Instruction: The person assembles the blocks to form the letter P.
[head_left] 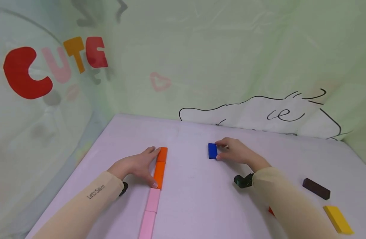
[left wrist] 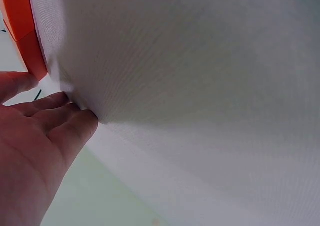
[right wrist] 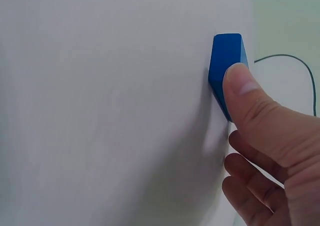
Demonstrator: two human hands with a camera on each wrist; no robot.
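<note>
Two orange blocks (head_left: 160, 171) lie end to end on the table, continuing a line of two pink blocks (head_left: 153, 200). My left hand (head_left: 141, 166) spreads along their left side, thumb at the near orange block and index finger by the far one. In the left wrist view a fingertip (left wrist: 30, 81) meets the orange end, while the other fingers rest on the tabletop. Farther right, my right hand (head_left: 238, 151) pinches a blue block (head_left: 212, 151) from its right side, thumb at the near end. The right wrist view has the thumb covering part of the blue block (right wrist: 226, 53).
To the right lie a dark brown block (head_left: 316, 189) and a yellow block (head_left: 338, 219). A red block (head_left: 271, 211) is mostly hidden under the right sleeve. A pale curtain (head_left: 218, 59) with drawings and letters rises behind the white table (head_left: 189, 205).
</note>
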